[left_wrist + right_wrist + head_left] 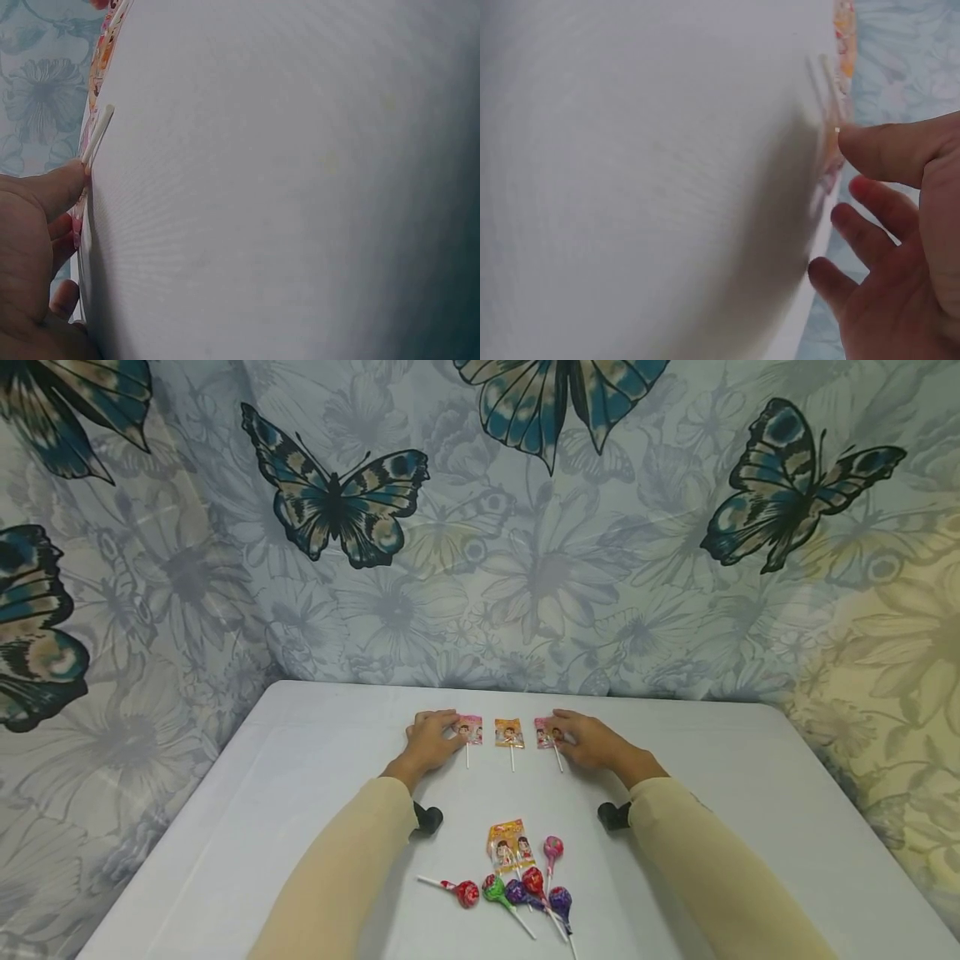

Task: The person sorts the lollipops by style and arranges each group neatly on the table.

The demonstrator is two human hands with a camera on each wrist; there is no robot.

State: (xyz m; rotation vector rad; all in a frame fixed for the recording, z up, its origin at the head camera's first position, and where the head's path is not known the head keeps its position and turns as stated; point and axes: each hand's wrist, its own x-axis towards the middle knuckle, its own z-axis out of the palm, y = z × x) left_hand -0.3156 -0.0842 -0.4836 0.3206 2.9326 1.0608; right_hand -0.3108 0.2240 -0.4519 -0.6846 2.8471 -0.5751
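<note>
In the head view, three flat-wrapped lollipops form a row near the far table edge. My left hand [433,739] pinches the left side of a pink-wrapped lollipop [471,729]; its white stick points toward me. The left wrist view has the thumb beside that stick [99,133]. At the row's other end, my right hand [592,741] holds a second pink-wrapped lollipop [542,735] by its right side, the stick slightly slanted. The right thumb [881,150] meets the wrapper in the right wrist view, other fingers spread. Between both hands lies an orange-wrapped lollipop [508,732].
Closer to me lie an orange-wrapped pair [512,846] and several round lollipops, among them a red one [467,894], a green one [492,887] and a purple one [560,900]. The white table [300,760] meets a butterfly-print cloth [450,610] behind.
</note>
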